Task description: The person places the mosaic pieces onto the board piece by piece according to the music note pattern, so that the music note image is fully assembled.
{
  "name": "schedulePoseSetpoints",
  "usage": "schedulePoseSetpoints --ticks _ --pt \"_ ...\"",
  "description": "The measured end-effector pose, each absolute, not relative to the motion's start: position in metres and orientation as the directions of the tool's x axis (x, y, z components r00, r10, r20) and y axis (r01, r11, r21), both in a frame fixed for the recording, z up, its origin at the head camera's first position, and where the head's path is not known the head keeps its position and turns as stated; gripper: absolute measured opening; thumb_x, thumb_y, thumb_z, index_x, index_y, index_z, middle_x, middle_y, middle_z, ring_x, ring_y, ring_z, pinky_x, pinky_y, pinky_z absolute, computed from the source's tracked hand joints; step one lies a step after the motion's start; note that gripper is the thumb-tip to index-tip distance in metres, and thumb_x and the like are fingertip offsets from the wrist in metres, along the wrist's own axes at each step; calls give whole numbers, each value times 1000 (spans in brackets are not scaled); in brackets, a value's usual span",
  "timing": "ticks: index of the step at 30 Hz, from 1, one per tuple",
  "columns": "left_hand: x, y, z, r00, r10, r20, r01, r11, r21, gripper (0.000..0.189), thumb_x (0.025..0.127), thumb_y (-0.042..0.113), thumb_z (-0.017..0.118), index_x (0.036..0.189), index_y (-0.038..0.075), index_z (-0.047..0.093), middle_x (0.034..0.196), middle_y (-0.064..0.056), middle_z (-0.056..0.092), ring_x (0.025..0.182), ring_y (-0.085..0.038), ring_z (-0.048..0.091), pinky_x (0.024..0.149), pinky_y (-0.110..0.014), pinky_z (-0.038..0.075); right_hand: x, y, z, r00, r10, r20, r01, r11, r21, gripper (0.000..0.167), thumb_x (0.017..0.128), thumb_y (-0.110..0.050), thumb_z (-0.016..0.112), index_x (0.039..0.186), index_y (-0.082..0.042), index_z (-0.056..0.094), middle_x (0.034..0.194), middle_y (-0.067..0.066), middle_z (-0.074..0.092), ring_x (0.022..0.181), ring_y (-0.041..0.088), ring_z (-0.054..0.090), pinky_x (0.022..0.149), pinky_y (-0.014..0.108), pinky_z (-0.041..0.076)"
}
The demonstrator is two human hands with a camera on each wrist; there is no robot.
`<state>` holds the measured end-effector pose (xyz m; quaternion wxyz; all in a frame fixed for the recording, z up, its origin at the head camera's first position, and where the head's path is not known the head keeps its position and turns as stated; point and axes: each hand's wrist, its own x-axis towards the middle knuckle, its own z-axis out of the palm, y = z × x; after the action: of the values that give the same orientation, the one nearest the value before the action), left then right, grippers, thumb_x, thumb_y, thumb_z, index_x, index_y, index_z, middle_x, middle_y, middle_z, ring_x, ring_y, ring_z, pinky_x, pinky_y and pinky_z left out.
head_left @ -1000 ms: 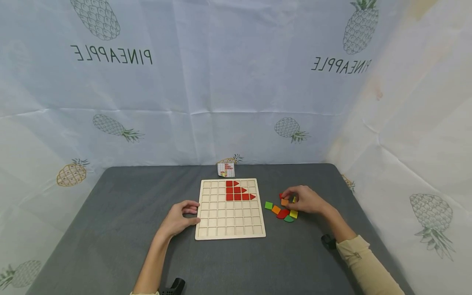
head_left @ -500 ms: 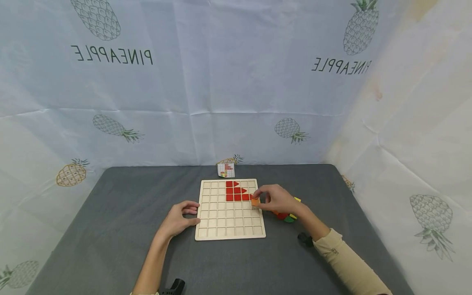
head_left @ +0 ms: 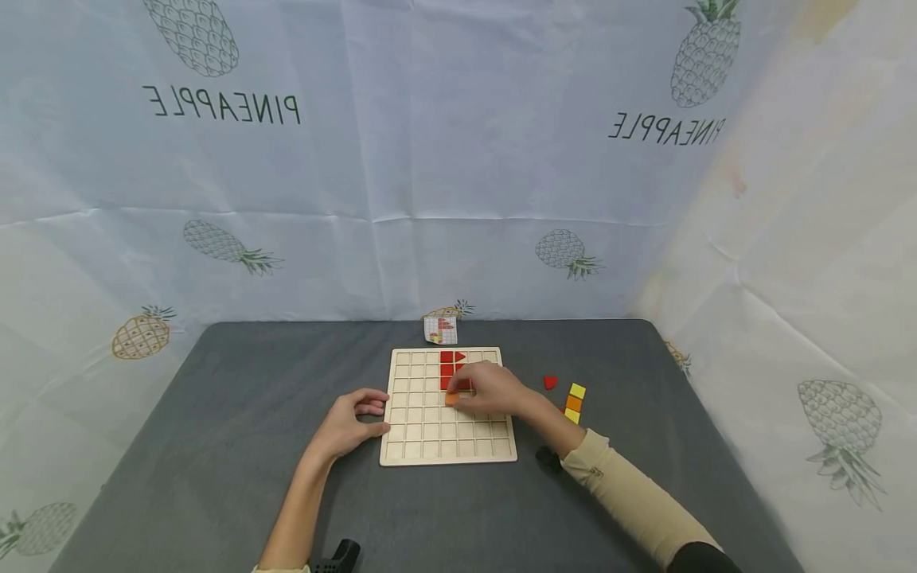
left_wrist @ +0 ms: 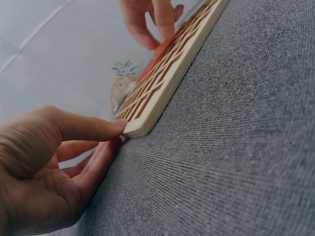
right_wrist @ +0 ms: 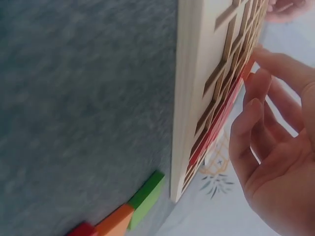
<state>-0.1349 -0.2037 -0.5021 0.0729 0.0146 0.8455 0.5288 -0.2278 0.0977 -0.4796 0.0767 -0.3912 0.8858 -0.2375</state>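
A square wooden grid board (head_left: 411,438) lies on the dark table. My left hand (head_left: 347,426) holds its left edge, the thumb (left_wrist: 106,129) on the rim and the other fingers lower at the side. Over the board, my right hand (head_left: 490,390) pinches an orange square tile (head_left: 451,399) between thumb and fingers, just below the red tiles (head_left: 447,370) set in the upper cells. That hand covers part of the red group. In the right wrist view the orange tile (right_wrist: 249,66) shows at the fingertips; whether it touches the board I cannot tell.
Loose tiles lie right of the board: a red one (head_left: 550,383), yellow (head_left: 577,391) and orange (head_left: 574,403) ones, and a green one (right_wrist: 146,199), partly behind the right forearm. A small pattern card (head_left: 440,330) stands behind the board. Pineapple-print cloth (head_left: 458,159) surrounds the table.
My right hand has carried the orange tile from the loose tiles on the right, leftward over the board to below the red group. The left hand has stayed at the board's edge.
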Motion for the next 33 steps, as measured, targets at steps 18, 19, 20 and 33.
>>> schedulePoseSetpoints --ticks 18,19,20,33 --pt "-135 -203 -501 -989 101 -107 -52 439 897 52 87 -1 87 135 -6 67 126 -25 71 115 -33 72 83 -23 57 -233 101 -477 -682 -731 -5 -634 595 -494 17 97 -19 80 113 -18 84 117 -2 78 103 14 68 89 32 57" --pt "-135 -203 -501 -989 101 -107 -52 438 897 52 87 -1 87 135 -7 67 126 -25 71 115 -33 72 83 -23 57 -234 106 -476 -688 -726 -8 -622 595 -510 18 96 -20 80 114 -17 84 118 -1 78 104 14 68 89 32 56" --pt "-135 -203 -501 -989 102 -106 -51 439 897 52 87 -1 87 135 -7 67 126 -25 71 114 -33 72 83 -23 57 -235 111 -475 -691 -723 -8 -612 590 -527 19 97 -20 81 115 -16 83 119 1 77 99 14 68 87 32 56" --pt "-135 -202 -501 -989 105 -104 -45 456 889 52 87 0 86 135 -6 67 126 -24 71 115 -33 72 84 -24 57 -243 177 -466 -730 -677 -96 -490 616 -617 27 94 -20 86 118 -10 79 107 4 77 91 18 68 80 28 56"
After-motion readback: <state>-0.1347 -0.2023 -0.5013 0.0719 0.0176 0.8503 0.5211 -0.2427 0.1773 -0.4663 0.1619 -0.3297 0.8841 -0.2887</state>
